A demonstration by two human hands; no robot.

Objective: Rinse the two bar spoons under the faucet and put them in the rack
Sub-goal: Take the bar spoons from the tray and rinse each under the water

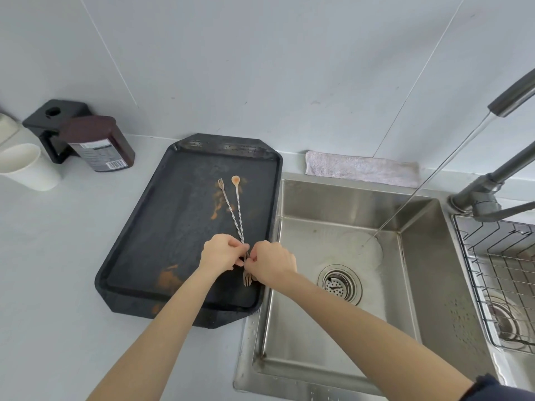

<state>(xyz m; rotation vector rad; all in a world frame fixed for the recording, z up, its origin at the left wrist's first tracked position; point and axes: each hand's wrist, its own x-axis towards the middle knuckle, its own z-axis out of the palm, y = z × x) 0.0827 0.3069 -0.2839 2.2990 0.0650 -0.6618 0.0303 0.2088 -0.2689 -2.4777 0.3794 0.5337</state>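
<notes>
Both hands meet over the black tray [139,241]. The left hand [221,251] and right hand [272,263] pinch the two bar spoons [236,212], which cross and reach away from them. Which hand holds which spoon is hard to tell.

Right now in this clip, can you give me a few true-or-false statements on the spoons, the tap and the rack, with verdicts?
1. Both twisted steel bar spoons lie crossed on the stained black plastic tray. True.
2. The grey faucet is off. False: water streams into the stainless sink.
3. The left hand and right hand meet at the spoons' near ends. True.
4. The wire rack already holds one spoon. False: both spoons are over the tray.
5. The spoons look clean. False: brown residue shows on the far spoon bowl.
</notes>
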